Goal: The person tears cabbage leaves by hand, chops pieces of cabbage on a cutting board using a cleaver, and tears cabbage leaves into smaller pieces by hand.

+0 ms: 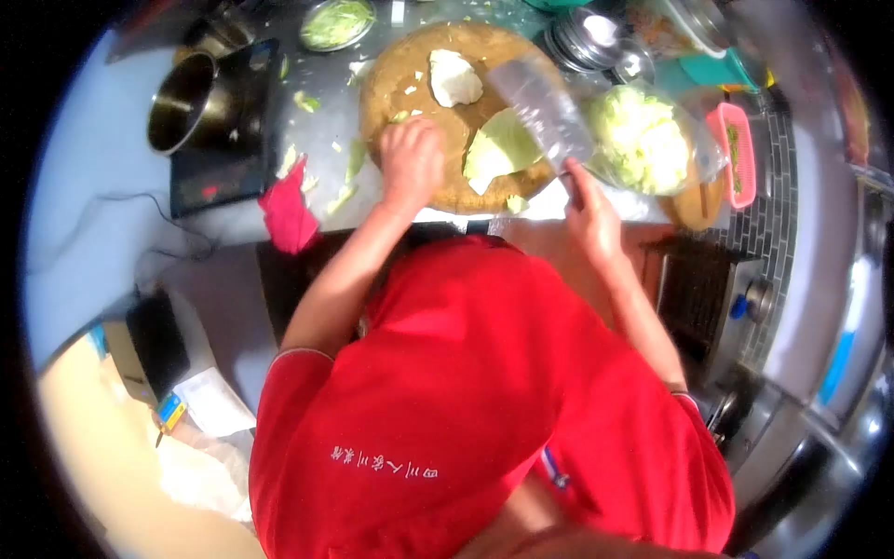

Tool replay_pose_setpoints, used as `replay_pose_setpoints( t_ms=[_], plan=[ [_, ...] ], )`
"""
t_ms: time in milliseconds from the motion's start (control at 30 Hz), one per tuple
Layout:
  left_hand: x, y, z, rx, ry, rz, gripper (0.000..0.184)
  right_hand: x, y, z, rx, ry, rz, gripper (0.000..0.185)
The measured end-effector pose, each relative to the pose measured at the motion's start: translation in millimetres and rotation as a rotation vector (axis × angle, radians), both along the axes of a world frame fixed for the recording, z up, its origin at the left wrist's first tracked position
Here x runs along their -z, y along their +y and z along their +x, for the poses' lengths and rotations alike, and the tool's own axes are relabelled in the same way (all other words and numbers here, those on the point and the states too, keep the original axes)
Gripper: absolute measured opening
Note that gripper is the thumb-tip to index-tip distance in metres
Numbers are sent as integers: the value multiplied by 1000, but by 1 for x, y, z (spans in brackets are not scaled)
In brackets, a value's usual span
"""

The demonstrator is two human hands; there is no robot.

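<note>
Head view: cleaver blade (543, 110) blurry.

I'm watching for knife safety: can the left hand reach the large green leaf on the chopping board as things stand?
Probably yes: bare chopping board lies between the left hand and the green leaf. The cleaver, in the right hand, is on the leaf's other side.
</note>
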State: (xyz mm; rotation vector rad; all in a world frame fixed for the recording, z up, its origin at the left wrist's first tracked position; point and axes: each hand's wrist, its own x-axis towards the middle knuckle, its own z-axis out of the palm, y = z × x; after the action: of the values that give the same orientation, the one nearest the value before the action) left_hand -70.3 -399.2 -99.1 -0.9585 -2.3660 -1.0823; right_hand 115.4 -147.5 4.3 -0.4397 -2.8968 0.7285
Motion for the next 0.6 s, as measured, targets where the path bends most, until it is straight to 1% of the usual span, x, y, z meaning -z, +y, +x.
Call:
replay_pose_setpoints(
  t_ms=[33, 67, 100, 133, 167, 267, 367, 400, 500, 533, 567, 600],
  plan=[
    [-6, 14, 11, 80, -21, -81, 21, 8, 9, -9, -5, 182, 12, 60],
    [-13, 31, 26, 149, -98, -211, 39, 13, 18, -16, 23, 214, 22, 62],
    [-32, 47, 36, 273, -204, -289, 58, 15, 25, -27, 47, 253, 29, 64],
    [-32, 61, 44, 291, -188, -291, 61, 10, 28, -39, 101, 159, 48, 63],
    [-27, 70, 48, 310, -167, -294, 65, 13, 36, -50, 77, 136, 71, 62],
    [-7, 88, 37, 274, -276, -436, 64, 29, 64, -80, -4, 50, 123, 58],
    [-3, 85, 26, 264, -290, -396, 59, 49, 80, -100, -70, -76, 184, 57],
    [1, 85, 24, 186, -157, -318, 55, 54, 84, -104, -96, -179, 194, 59],
    [-35, 73, 15, 188, -1112, 265, 52, 57, 92, -103, -324, -31, 140, 64],
    [-24, 75, 12, 174, -1079, 519, 52, 49, 91, -105, -419, 118, 178, 66],
    [-14, 72, 14, 175, -1217, 698, 52, 39, 92, -103, -380, 88, -46, 64],
    [-40, 71, 23, 179, -1347, 884, 53, 21, 87, -101, -340, 55, -267, 63]
  ],
)
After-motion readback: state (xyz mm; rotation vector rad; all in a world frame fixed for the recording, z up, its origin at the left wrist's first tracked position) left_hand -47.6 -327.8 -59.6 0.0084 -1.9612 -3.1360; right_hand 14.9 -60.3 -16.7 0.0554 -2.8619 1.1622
